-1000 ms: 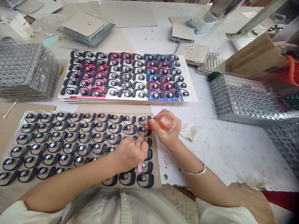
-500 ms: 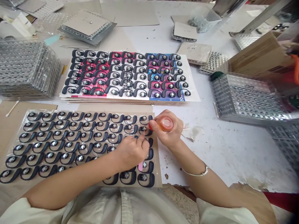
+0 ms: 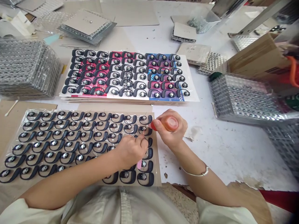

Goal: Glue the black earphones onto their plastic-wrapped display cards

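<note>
My left hand (image 3: pixel 132 151) is closed over the right part of a brown board (image 3: pixel 157 174) laid with rows of black ear-hook pieces (image 3: pixel 113 137), each with a shiny silver round centre. From under its fingers sticks out the flat end of a pink tool (image 3: pixel 139 164); its kind is hidden. The left fingertips point at an ear-hook piece (image 3: pixel 143 128) near the right edge. My right hand (image 3: pixel 171 133) is wrapped round an orange squeeze bottle (image 3: pixel 171 123), tilted so its red tip end is beside that same piece. Whether the tip touches it I cannot tell.
Behind lies a second board (image 3: pixel 193 93) with more ear-hook pieces on coloured print. Clear plastic trays are stacked at left (image 3: pixel 25 68) and right (image 3: pixel 252 96). A cardboard box (image 3: pixel 257 59) stands at the back right, and a cotton swab (image 3: pixel 11 108) lies at the left.
My right hand and the squeeze bottle have shifted slightly right, away from the ear-hook piece. My left hand has moved a little left, still closed on the pink tool.
</note>
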Demonstrator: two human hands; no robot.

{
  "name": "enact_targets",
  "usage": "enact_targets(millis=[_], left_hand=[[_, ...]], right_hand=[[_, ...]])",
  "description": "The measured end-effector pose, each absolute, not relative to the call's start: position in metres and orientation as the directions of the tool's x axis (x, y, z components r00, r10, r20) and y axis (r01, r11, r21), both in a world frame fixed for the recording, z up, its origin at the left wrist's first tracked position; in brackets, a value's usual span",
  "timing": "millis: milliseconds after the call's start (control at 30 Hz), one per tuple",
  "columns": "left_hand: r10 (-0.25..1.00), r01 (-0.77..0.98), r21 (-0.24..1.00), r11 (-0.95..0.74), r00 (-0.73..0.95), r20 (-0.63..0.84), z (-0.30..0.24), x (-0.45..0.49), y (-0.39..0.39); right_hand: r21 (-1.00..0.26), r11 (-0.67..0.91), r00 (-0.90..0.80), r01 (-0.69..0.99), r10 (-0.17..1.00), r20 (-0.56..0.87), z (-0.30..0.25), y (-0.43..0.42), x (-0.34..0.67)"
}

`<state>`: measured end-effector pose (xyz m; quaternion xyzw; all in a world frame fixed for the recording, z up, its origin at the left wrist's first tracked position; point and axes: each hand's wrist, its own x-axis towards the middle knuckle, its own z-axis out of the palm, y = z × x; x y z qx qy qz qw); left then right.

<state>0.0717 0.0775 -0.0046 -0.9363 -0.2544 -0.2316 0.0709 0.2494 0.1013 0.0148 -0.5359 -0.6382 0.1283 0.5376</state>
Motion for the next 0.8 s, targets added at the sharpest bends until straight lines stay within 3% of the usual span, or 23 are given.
enact_targets(millis=[133, 367, 800], left_hand=[[0.446, 0.491, 0.018, -0.871, 0.775, 0.448, -0.002, 0.068, 0.081], [0.451, 0.490, 0.031, -0.871, 0.773, 0.447, -0.002, 0.067, 0.081], [0.433, 0.482, 0.003, -0.876, 0.784, 0.445, -0.005, 0.068, 0.079]], right_hand=[[-0.788, 0.331, 0.266, 0.520, 0.813, 0.518, 0.024, 0.098, 0.254], [-0.815, 0.323, 0.299, 0.481, 0.814, 0.498, 0.001, 0.090, 0.257], [-0.778, 0.346, 0.245, 0.524, 0.814, 0.527, -0.002, 0.092, 0.254]])
